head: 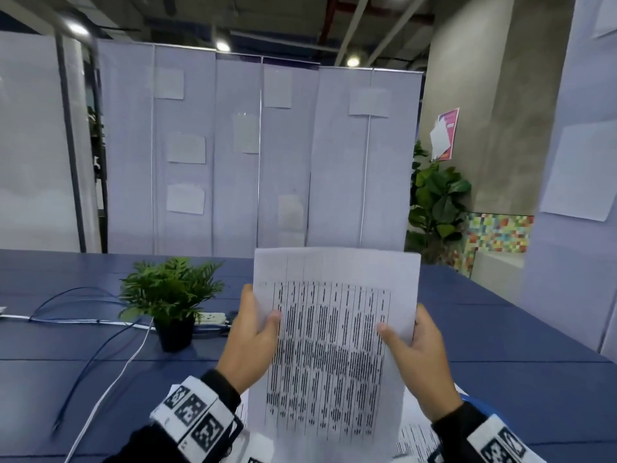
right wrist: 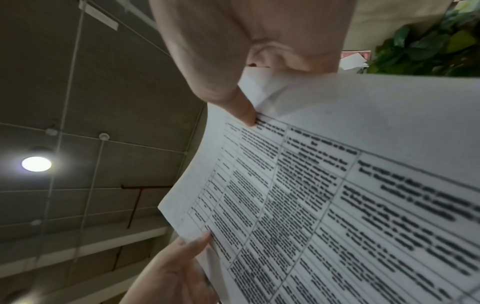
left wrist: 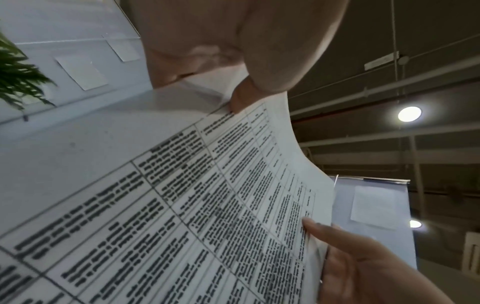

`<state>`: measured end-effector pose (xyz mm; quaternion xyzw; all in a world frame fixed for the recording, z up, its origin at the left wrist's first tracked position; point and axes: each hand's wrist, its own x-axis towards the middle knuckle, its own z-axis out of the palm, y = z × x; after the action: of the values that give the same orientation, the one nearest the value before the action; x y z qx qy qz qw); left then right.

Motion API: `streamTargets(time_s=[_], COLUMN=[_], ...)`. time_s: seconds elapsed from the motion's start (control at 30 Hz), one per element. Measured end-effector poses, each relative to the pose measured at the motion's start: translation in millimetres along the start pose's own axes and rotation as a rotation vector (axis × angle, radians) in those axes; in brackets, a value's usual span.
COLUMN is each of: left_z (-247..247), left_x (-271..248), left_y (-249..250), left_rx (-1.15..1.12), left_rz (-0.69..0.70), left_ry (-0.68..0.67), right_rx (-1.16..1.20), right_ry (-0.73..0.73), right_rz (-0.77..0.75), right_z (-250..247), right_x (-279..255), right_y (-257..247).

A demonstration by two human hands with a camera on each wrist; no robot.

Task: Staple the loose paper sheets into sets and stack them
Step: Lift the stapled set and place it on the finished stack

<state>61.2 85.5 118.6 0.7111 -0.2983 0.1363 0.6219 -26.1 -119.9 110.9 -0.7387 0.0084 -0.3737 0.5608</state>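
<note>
Presently, printed sheets (head: 334,345) are held upright, long axis vertical, gripped at opposite side edges by left hand (head: 252,345) and right hand (head: 417,362), thumbs in front.

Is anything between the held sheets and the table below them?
Yes: both hands hold the sheets upright above other printed papers lying on the table. No stapler is visible.

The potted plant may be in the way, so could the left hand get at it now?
Probably not: the left hand grips the paper sheets, though nothing stands between it and the potted plant.
</note>
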Motion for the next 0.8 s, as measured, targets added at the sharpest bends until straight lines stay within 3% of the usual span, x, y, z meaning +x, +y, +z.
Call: streamTargets(time_s=[0.13, 0.33, 0.53, 0.67, 0.8], left_z=[-4, 6, 12, 10, 7], left_x=[15, -10, -10, 1, 8], left_y=[15, -8, -16, -13, -10], left_rx=[-0.051, -0.061, -0.069, -0.097, -0.120], left_rz=[0.046, -0.093, -0.138, -0.094, -0.025], left_ry=[0.053, 0.024, 0.023, 0.056, 0.060], right_rx=[0.049, -0.073, -0.108, -0.107, -0.138], right_ry=[0.040, -0.015, -0.023, -0.038, -0.174], right_rz=[-0.091, 0.049, 0.055, 0.060, 0.140], right_z=[1, 8, 8, 5, -18], right_x=[14, -13, -14, -13, -3], right_y=[-16, 16, 22, 23, 27])
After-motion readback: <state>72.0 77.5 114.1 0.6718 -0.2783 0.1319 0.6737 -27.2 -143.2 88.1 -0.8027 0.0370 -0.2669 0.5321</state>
